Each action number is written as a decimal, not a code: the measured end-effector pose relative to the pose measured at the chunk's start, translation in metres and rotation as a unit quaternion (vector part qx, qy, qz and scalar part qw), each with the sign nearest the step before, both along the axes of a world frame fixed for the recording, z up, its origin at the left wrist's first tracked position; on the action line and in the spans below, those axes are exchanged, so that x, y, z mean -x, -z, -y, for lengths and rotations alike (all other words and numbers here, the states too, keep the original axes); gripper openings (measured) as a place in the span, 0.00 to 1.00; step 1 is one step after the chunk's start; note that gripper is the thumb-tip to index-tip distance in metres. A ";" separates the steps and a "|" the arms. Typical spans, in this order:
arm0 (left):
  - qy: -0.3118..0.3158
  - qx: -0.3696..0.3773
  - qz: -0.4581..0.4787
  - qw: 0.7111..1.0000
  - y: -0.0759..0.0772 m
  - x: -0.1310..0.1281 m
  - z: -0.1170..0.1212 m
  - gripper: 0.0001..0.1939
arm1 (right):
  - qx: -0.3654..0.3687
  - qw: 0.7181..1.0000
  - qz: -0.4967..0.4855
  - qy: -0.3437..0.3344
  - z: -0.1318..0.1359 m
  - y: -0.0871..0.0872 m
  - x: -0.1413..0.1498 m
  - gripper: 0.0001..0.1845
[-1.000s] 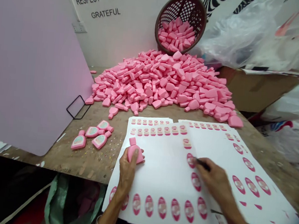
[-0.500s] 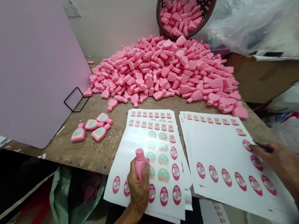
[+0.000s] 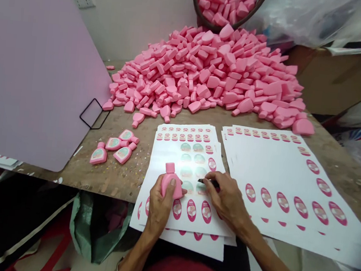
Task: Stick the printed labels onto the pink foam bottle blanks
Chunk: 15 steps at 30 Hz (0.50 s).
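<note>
A small pink bottle (image 3: 170, 181) without a label on its visible face is gripped in my left hand (image 3: 160, 204), cap up, over the sticker sheets. My right hand (image 3: 225, 197) pinches a slim dark tool (image 3: 210, 182), perhaps a craft knife or tweezers, with its tip at the green oval stickers on the left stack of sticker sheets (image 3: 162, 159). Pink oval stickers run along that sheet's lower edge. Left of the stack lie several pink bottles with labels (image 3: 123, 154) on the wooden table.
A big heap of pink bottles (image 3: 205, 74) covers the table's back, below a tipped brown basket (image 3: 197, 9) of more. A second stack of sticker sheets (image 3: 261, 160) lies right. A pink panel (image 3: 40, 66) stands left, and a green sack (image 3: 82, 228) hangs below the edge.
My right hand has come left with the dark tool, from the right stack to the left one. My left hand has turned the bottle's broad face toward me. The view has tilted down.
</note>
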<state>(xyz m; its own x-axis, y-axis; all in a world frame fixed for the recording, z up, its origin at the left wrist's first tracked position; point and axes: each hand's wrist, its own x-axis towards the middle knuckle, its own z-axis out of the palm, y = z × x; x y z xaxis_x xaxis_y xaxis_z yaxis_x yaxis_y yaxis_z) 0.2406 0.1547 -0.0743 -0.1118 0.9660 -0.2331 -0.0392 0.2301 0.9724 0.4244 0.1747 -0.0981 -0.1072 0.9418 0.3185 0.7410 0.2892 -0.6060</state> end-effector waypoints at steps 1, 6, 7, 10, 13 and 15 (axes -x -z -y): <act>0.019 0.017 0.012 1.000 0.000 0.002 0.001 0.18 | -0.023 0.999 0.025 -0.004 0.000 0.004 0.006 0.07; 0.077 0.051 0.072 0.993 0.007 0.004 -0.002 0.21 | -0.074 0.989 0.130 -0.003 0.000 0.013 0.015 0.06; 0.083 0.051 0.078 0.992 0.009 0.004 -0.002 0.21 | -0.077 0.987 0.141 -0.002 0.001 0.014 0.016 0.06; 0.094 0.045 0.084 0.991 0.012 0.005 -0.005 0.21 | -0.079 0.986 0.147 -0.007 0.003 0.014 0.017 0.06; 0.100 0.044 0.081 0.991 0.014 0.006 -0.006 0.21 | -0.071 0.989 0.133 -0.011 0.002 0.014 0.016 0.08; 0.102 0.044 0.076 0.991 0.014 0.007 -0.006 0.20 | -0.057 0.992 0.116 -0.016 0.001 0.014 0.016 0.07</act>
<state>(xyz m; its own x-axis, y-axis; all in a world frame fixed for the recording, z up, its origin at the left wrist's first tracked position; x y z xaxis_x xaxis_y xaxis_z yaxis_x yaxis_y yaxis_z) 0.2339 0.1603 -0.0883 0.1257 0.9402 -0.3167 -0.1270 0.3318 0.9348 0.4084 0.1742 -0.1120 -0.2187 0.8965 0.3853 0.8462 0.3708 -0.3826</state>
